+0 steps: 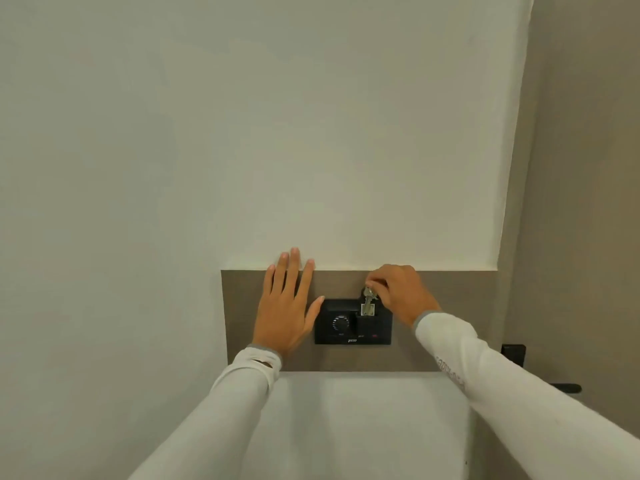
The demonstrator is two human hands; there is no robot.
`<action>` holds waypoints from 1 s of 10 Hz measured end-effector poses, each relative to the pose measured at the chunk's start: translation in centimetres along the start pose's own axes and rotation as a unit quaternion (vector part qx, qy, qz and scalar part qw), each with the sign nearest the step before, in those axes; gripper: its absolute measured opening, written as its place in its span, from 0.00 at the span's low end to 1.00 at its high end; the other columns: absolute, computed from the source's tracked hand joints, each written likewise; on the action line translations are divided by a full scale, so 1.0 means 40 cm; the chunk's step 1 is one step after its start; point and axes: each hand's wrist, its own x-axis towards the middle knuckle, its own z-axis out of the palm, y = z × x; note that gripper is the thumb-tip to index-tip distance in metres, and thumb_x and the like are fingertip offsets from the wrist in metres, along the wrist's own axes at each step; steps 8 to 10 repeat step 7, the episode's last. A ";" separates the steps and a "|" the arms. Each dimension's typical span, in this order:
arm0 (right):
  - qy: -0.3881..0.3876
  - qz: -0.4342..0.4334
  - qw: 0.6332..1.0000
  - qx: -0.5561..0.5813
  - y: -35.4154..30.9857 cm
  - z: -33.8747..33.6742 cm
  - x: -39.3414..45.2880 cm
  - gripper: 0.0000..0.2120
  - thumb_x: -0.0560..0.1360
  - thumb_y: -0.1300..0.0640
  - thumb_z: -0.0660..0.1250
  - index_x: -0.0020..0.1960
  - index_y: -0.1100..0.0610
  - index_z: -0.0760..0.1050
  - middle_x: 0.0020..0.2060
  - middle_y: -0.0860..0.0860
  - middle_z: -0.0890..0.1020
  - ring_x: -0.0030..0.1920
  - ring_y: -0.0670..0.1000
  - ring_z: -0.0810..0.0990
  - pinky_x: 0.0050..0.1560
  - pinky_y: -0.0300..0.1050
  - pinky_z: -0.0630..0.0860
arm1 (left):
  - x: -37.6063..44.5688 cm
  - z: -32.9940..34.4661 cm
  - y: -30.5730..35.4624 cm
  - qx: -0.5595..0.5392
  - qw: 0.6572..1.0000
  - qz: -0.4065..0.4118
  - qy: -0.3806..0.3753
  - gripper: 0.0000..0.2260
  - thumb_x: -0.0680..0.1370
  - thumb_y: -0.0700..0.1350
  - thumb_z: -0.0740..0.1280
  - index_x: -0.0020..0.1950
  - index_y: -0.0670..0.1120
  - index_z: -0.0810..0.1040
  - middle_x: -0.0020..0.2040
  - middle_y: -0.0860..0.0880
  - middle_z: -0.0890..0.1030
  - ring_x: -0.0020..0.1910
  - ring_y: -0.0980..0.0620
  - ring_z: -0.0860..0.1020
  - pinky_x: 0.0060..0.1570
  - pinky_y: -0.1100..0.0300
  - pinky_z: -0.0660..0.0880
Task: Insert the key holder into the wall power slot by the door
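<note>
A black wall panel (353, 322) with a round dial on its left half sits on a brown wall strip (239, 306). Its power slot (367, 317) is in the upper right part. The key holder (368, 308), a pale tag on a metal ring with a silver key, hangs upright with its lower end at the slot's mouth. My right hand (398, 292) pinches the ring from above. My left hand (287, 303) lies flat on the brown strip just left of the panel, fingers spread, thumb touching the panel's upper left corner.
White wall fills the space above and below the strip. To the right is a beige door (581, 202) with a black handle (564, 388) and a black plate (514, 355) near my right sleeve.
</note>
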 end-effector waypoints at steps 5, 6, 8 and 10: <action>0.010 0.027 0.997 -0.070 -0.033 -0.020 -0.021 0.13 0.80 0.53 0.61 0.60 0.56 0.78 0.52 0.54 0.83 0.53 0.55 0.80 0.53 0.53 0.79 | -0.008 -0.076 0.015 0.006 0.999 -0.017 -0.029 0.35 0.84 0.63 0.49 0.84 0.43 0.56 0.84 0.35 0.57 0.84 0.36 0.57 0.80 0.37 0.63; 0.030 0.008 0.991 -0.128 -0.045 -0.042 -0.052 0.24 0.78 0.47 0.62 0.72 0.53 0.66 0.64 0.55 0.76 0.62 0.57 0.75 0.61 0.52 0.75 | -0.022 -0.116 0.016 0.010 1.000 -0.021 -0.020 0.35 0.84 0.64 0.50 0.85 0.44 0.55 0.85 0.36 0.57 0.84 0.36 0.56 0.81 0.37 0.63; -0.014 0.002 0.976 -0.218 -0.092 -0.084 -0.106 0.38 0.75 0.38 0.62 0.78 0.52 0.53 0.75 0.57 0.65 0.72 0.59 0.67 0.69 0.55 0.68 | -0.028 -0.177 0.008 0.015 0.999 -0.033 -0.010 0.35 0.84 0.64 0.50 0.85 0.44 0.57 0.84 0.36 0.58 0.83 0.36 0.58 0.80 0.36 0.64; -0.014 0.002 0.976 -0.218 -0.092 -0.084 -0.106 0.38 0.75 0.38 0.62 0.78 0.52 0.53 0.75 0.57 0.65 0.72 0.59 0.67 0.69 0.55 0.68 | -0.028 -0.177 0.008 0.015 0.999 -0.033 -0.010 0.35 0.84 0.64 0.50 0.85 0.44 0.57 0.84 0.36 0.58 0.83 0.36 0.58 0.80 0.36 0.64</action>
